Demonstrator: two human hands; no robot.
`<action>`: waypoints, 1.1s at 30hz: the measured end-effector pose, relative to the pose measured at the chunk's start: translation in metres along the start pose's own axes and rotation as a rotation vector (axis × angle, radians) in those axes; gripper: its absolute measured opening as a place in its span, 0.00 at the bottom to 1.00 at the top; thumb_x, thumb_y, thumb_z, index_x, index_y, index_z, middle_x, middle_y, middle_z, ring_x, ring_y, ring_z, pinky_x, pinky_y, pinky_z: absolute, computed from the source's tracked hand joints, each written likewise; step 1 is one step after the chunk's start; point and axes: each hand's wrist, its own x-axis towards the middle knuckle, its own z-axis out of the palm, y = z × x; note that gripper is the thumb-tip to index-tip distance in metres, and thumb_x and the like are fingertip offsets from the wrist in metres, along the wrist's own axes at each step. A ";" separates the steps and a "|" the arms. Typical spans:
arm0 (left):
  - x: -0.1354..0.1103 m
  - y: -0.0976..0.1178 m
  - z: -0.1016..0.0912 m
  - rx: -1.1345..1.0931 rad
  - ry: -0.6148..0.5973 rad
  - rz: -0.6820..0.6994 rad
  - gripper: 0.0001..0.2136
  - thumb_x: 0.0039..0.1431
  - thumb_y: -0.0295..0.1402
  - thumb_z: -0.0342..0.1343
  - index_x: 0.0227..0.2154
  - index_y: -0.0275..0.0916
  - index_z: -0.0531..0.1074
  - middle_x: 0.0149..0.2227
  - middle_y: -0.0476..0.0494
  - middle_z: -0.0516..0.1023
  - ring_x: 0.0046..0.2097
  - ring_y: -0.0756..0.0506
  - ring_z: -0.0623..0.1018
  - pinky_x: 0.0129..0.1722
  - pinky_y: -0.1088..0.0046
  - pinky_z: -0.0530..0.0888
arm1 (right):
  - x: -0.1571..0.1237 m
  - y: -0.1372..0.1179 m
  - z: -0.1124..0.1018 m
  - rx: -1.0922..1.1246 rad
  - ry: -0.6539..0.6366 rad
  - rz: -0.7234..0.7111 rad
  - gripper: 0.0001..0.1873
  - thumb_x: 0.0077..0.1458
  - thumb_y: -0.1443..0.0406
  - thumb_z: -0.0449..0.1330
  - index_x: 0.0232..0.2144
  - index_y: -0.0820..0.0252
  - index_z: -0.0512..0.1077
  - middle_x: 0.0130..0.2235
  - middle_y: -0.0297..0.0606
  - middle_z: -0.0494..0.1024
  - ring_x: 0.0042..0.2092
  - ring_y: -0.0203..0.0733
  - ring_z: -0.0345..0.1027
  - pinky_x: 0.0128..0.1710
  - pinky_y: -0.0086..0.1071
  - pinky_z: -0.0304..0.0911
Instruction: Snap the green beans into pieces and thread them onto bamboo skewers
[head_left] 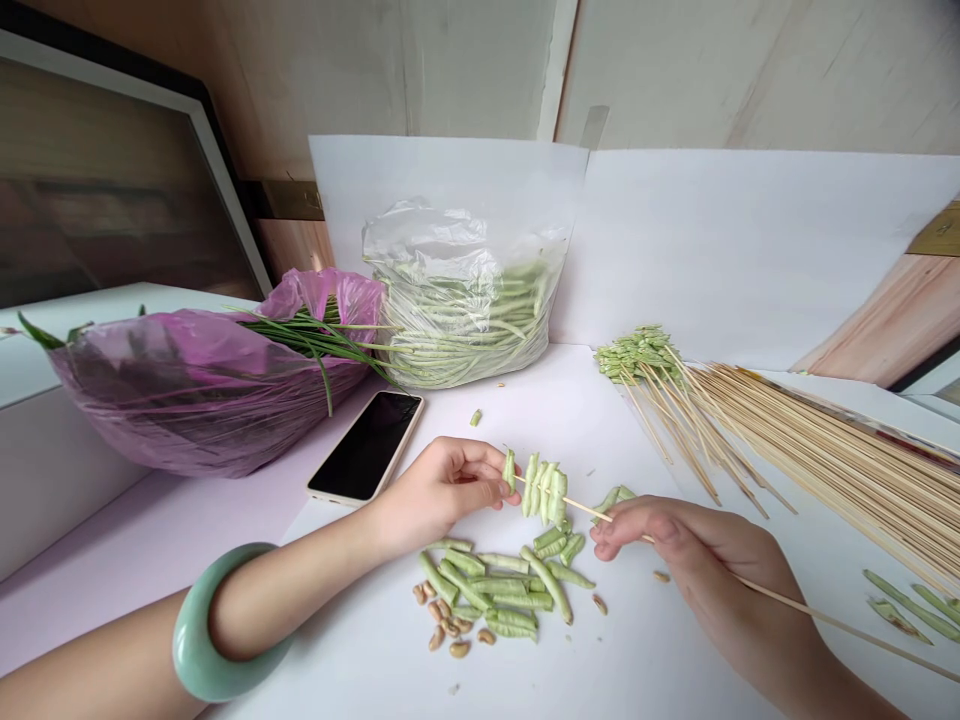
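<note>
My left hand (442,487), with a pale green bangle (206,625) on the wrist, pinches a short green bean piece (510,468) at the tip of a bamboo skewer (795,604). Several bean pieces (545,490) sit threaded on that skewer just behind the tip. My right hand (697,560) is closed around the skewer's shaft, which runs off toward the lower right. Below the hands lies a pile of cut bean pieces (502,585) with a few brown seeds (446,625) beside it.
A black phone (367,447) lies left of my hand. Behind it stand a clear bag of long beans (465,310) and a purple bag of green chives (202,385). Finished bean skewers (641,355) and a spread of bare bamboo sticks (840,450) lie at the right.
</note>
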 end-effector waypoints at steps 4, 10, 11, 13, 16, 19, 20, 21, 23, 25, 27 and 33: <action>0.000 -0.001 -0.001 -0.001 -0.001 -0.005 0.06 0.47 0.31 0.62 0.28 0.33 0.75 0.27 0.43 0.77 0.32 0.48 0.74 0.37 0.73 0.68 | 0.001 -0.001 0.000 -0.024 -0.003 -0.002 0.21 0.60 0.55 0.51 0.24 0.55 0.77 0.26 0.38 0.80 0.34 0.46 0.75 0.34 0.34 0.71; 0.001 -0.003 -0.003 -0.003 -0.003 0.002 0.07 0.47 0.32 0.62 0.27 0.33 0.75 0.29 0.42 0.78 0.33 0.47 0.75 0.38 0.72 0.68 | 0.002 -0.001 -0.001 -0.028 -0.006 0.008 0.20 0.60 0.55 0.51 0.24 0.55 0.77 0.26 0.37 0.80 0.33 0.44 0.76 0.33 0.31 0.71; 0.001 -0.003 -0.003 -0.001 -0.003 0.005 0.07 0.47 0.32 0.61 0.27 0.33 0.74 0.29 0.42 0.78 0.34 0.47 0.74 0.39 0.71 0.68 | 0.002 -0.001 -0.001 -0.028 -0.005 0.008 0.20 0.60 0.55 0.51 0.24 0.55 0.77 0.26 0.37 0.80 0.33 0.44 0.76 0.33 0.31 0.71; 0.001 -0.003 -0.003 0.004 -0.010 0.008 0.06 0.47 0.31 0.61 0.28 0.33 0.74 0.29 0.42 0.77 0.34 0.47 0.74 0.39 0.71 0.68 | 0.001 0.000 -0.002 -0.029 -0.009 0.003 0.20 0.60 0.55 0.50 0.24 0.55 0.77 0.26 0.37 0.80 0.33 0.43 0.76 0.33 0.30 0.71; 0.001 -0.002 -0.002 0.008 -0.022 0.012 0.06 0.48 0.31 0.61 0.27 0.32 0.75 0.29 0.43 0.77 0.33 0.47 0.74 0.38 0.72 0.67 | 0.001 0.000 -0.002 -0.031 -0.014 -0.004 0.20 0.60 0.55 0.51 0.24 0.55 0.77 0.26 0.37 0.80 0.34 0.44 0.76 0.34 0.31 0.71; 0.000 -0.003 -0.003 0.019 -0.024 0.018 0.07 0.49 0.32 0.60 0.28 0.32 0.75 0.29 0.42 0.77 0.33 0.47 0.74 0.37 0.72 0.67 | 0.001 -0.001 -0.002 -0.037 -0.015 -0.004 0.20 0.60 0.56 0.51 0.25 0.55 0.77 0.27 0.37 0.80 0.34 0.44 0.76 0.34 0.31 0.71; 0.000 -0.004 -0.003 0.025 -0.025 0.019 0.07 0.49 0.32 0.60 0.29 0.32 0.75 0.30 0.42 0.77 0.34 0.47 0.74 0.38 0.72 0.68 | 0.001 -0.001 -0.002 -0.041 -0.015 -0.005 0.20 0.60 0.56 0.51 0.25 0.55 0.77 0.27 0.37 0.80 0.34 0.44 0.76 0.34 0.31 0.71; 0.000 -0.004 -0.003 0.029 -0.028 0.020 0.07 0.49 0.32 0.60 0.29 0.32 0.75 0.30 0.42 0.77 0.34 0.47 0.74 0.38 0.72 0.68 | 0.002 -0.001 -0.002 -0.045 -0.017 -0.012 0.19 0.60 0.56 0.51 0.25 0.54 0.77 0.27 0.36 0.80 0.34 0.43 0.76 0.34 0.30 0.71; 0.001 -0.006 -0.004 0.037 -0.041 0.023 0.07 0.50 0.31 0.60 0.30 0.32 0.75 0.31 0.41 0.78 0.35 0.47 0.74 0.39 0.71 0.68 | 0.002 -0.001 -0.002 -0.053 -0.023 -0.023 0.19 0.60 0.57 0.51 0.25 0.54 0.77 0.27 0.35 0.81 0.33 0.42 0.76 0.34 0.29 0.71; 0.001 -0.007 -0.005 0.041 -0.054 0.028 0.07 0.51 0.31 0.59 0.30 0.32 0.75 0.31 0.41 0.78 0.35 0.47 0.75 0.39 0.71 0.68 | 0.002 -0.001 -0.002 -0.055 -0.029 -0.032 0.19 0.60 0.58 0.51 0.25 0.54 0.77 0.28 0.35 0.81 0.34 0.42 0.76 0.34 0.28 0.70; 0.001 -0.006 -0.005 0.044 -0.056 0.032 0.07 0.51 0.31 0.59 0.30 0.32 0.75 0.30 0.42 0.78 0.35 0.47 0.74 0.39 0.71 0.68 | 0.001 0.001 -0.002 -0.052 -0.031 -0.035 0.18 0.61 0.58 0.51 0.25 0.53 0.77 0.28 0.35 0.81 0.34 0.41 0.76 0.34 0.27 0.70; 0.002 -0.008 -0.005 0.046 -0.031 0.029 0.07 0.52 0.32 0.59 0.30 0.32 0.75 0.28 0.44 0.76 0.33 0.49 0.73 0.37 0.74 0.67 | 0.000 0.004 -0.003 -0.076 -0.034 -0.048 0.17 0.61 0.60 0.51 0.27 0.53 0.77 0.28 0.34 0.81 0.34 0.41 0.76 0.34 0.26 0.70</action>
